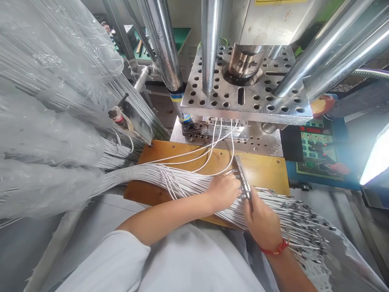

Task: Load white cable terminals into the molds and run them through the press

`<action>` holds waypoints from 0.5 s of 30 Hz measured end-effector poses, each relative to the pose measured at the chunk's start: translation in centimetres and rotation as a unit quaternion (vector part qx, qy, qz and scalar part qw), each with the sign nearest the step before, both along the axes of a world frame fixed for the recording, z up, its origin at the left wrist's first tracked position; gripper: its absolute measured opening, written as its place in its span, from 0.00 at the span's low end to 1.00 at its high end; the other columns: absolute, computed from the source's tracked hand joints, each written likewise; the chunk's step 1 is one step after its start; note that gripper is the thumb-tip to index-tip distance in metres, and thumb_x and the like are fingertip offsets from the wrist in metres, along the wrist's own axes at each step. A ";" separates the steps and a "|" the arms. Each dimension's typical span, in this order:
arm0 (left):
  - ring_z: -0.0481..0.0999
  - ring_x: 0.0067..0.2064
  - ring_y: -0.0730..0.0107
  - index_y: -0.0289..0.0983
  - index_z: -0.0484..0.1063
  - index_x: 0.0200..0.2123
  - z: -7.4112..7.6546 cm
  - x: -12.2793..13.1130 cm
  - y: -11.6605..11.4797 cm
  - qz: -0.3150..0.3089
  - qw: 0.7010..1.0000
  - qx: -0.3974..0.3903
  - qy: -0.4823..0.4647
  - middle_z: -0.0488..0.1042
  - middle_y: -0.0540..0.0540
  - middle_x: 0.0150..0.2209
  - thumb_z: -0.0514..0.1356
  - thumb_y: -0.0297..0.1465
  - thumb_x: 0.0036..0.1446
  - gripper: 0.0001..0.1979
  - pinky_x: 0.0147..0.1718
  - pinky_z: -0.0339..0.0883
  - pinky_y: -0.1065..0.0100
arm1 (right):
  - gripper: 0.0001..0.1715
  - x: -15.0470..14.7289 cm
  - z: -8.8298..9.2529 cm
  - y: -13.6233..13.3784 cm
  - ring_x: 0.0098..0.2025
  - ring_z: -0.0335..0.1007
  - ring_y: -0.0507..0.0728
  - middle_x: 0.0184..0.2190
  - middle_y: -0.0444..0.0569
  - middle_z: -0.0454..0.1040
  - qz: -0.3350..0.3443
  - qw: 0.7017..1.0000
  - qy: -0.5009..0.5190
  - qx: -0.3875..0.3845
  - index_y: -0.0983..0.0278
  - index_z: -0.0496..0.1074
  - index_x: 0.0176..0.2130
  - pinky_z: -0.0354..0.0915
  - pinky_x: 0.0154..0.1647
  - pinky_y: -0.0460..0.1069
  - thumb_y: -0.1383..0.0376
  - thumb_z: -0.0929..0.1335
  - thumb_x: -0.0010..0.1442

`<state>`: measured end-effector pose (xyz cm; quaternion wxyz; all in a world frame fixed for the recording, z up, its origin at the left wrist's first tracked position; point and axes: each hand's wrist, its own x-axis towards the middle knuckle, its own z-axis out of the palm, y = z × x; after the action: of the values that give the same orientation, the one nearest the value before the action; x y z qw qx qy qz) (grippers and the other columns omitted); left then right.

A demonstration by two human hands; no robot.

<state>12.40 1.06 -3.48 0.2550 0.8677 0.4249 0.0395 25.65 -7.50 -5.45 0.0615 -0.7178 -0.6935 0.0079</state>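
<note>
My right hand (263,219) is closed around the lower end of a narrow metal bar with slots along it (241,176). The bar tilts up and away over the bundle. My left hand (225,190) is closed against the bar's left side, its fingertips pinching what looks like a white cable; the exact grip is partly hidden. Under both hands runs a thick bundle of white cables (188,184), whose metal-tipped ends (304,219) fan out at the right. Several loose white cables (215,136) run from the bundle into a metal mould block (226,130) in the press.
A perforated steel press plate (246,99) on chrome columns (211,44) stands ahead, above the brown board (264,168). Plastic-wrapped cable bundles (45,134) hang at left. At right are a control panel (319,142) and a bright lamp (377,154).
</note>
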 end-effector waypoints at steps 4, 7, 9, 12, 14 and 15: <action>0.68 0.37 0.67 0.36 0.67 0.30 -0.2 0.2 -0.2 0.001 1.000 0.011 0.001 0.68 0.46 0.32 0.50 0.33 0.54 0.09 0.33 0.62 0.68 | 0.24 0.1 -0.4 0.0 0.26 0.66 0.52 0.30 0.50 0.72 0.003 1.000 -0.012 0.013 0.70 0.59 0.52 0.53 0.23 0.45 0.62 0.57 0.58; 0.68 0.36 0.68 0.36 0.67 0.29 -0.4 0.3 -0.3 0.004 1.000 0.012 0.008 0.68 0.47 0.31 0.50 0.32 0.53 0.09 0.32 0.62 0.69 | 0.24 0.1 -0.5 0.2 0.24 0.66 0.51 0.26 0.48 0.71 0.010 0.999 -0.028 0.020 0.70 0.59 0.52 0.52 0.22 0.45 0.63 0.57 0.57; 0.68 0.35 0.69 0.36 0.67 0.29 -0.4 0.4 -0.3 0.005 1.000 0.015 0.016 0.68 0.47 0.31 0.50 0.32 0.54 0.09 0.31 0.63 0.69 | 0.24 0.0 -0.1 0.2 0.22 0.65 0.52 0.23 0.47 0.71 0.018 0.999 -0.040 0.008 0.71 0.58 0.51 0.51 0.20 0.45 0.63 0.57 0.57; 0.69 0.35 0.69 0.36 0.67 0.29 -0.1 0.6 -0.7 0.003 0.999 0.020 0.031 0.68 0.46 0.32 0.50 0.32 0.54 0.09 0.31 0.63 0.69 | 0.23 0.2 1.2 0.5 0.20 0.65 0.53 0.20 0.48 0.69 0.052 0.995 -0.063 -0.056 0.73 0.58 0.51 0.49 0.18 0.46 0.65 0.56 0.57; 0.69 0.35 0.68 0.35 0.67 0.28 0.4 0.5 -0.7 -0.018 0.999 0.023 0.030 0.68 0.46 0.31 0.50 0.32 0.53 0.09 0.32 0.63 0.68 | 0.23 0.8 2.3 1.2 0.19 0.65 0.55 0.18 0.49 0.69 0.089 0.985 -0.070 -0.132 0.74 0.60 0.50 0.47 0.16 0.47 0.65 0.56 0.56; 0.69 0.35 0.68 0.35 0.67 0.28 0.6 0.3 -0.4 -0.027 0.999 0.026 0.021 0.68 0.45 0.31 0.50 0.33 0.53 0.09 0.32 0.64 0.68 | 0.23 1.3 2.8 1.9 0.18 0.65 0.56 0.17 0.49 0.69 0.105 0.978 -0.065 -0.170 0.72 0.61 0.49 0.48 0.16 0.48 0.64 0.55 0.57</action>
<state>12.74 0.64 -2.84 0.2245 0.8859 0.4052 0.0249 26.95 -5.59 -2.64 -0.1077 -0.6398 -0.7562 0.0849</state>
